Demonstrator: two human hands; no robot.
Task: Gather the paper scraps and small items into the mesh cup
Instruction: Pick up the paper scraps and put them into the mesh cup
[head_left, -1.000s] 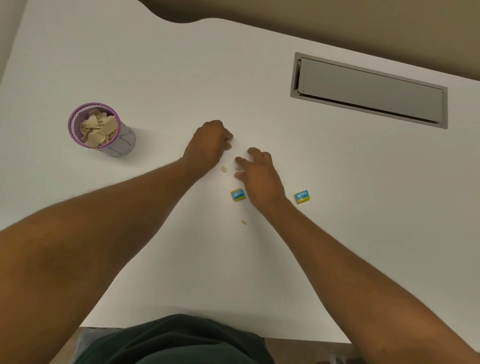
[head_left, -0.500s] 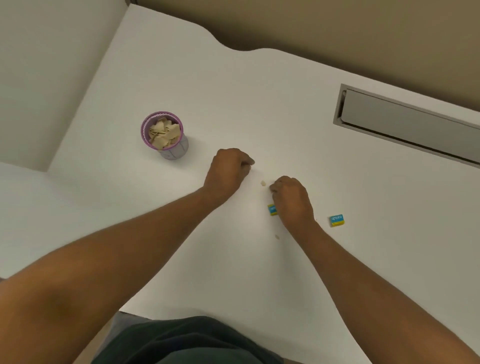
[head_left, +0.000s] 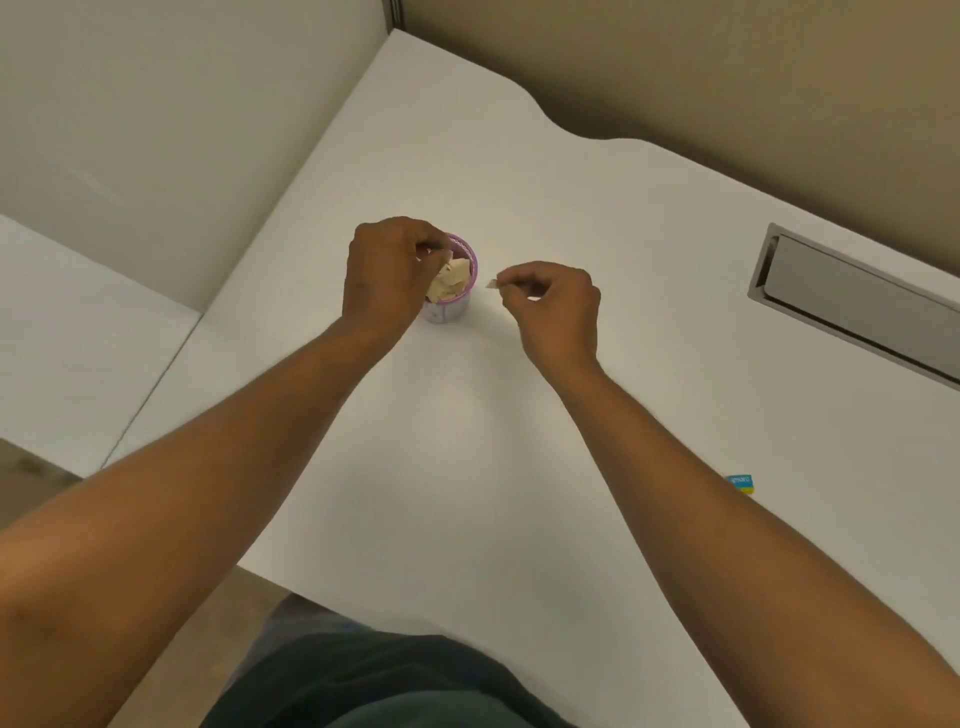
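Pinching one scrap (head_left: 492, 283), right hand (head_left: 556, 306); left hand (head_left: 387, 275) curled over one mesh cup (head_left: 464, 291), grip unclear.

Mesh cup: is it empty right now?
No, the mesh cup is packed with beige paper scraps, and the left hand is over its rim.

Even soft light, faint shadows, wide-angle distortion

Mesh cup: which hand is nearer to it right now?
Left. The left hand is over the mesh cup, fingers at its rim. The right hand is off to the cup's right, pinching a small scrap.
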